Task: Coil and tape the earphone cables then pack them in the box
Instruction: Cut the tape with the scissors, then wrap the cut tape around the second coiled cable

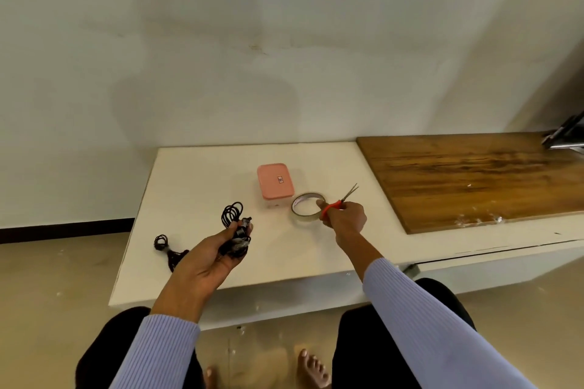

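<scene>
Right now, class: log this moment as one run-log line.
left hand: holds coiled earphone cable | right hand: grips scissors beside tape roll | pink box: lid on

I am seeing bare white tabletop [202, 174] stretching along the far edge and into the far left corner; the pink box [275, 181], lid on, is standing mid-table, with the tape roll [308, 207] lying just beside its right near corner; the right hand [344, 218], holding the scissors [343, 199], is blocking the gap right of the roll; the left hand [218, 249], gripping coiled earphones [232, 215], is crowding the near left; another cable bundle [167, 249] is lying by the left edge; the wooden board [474, 180] is covering the right end.
</scene>
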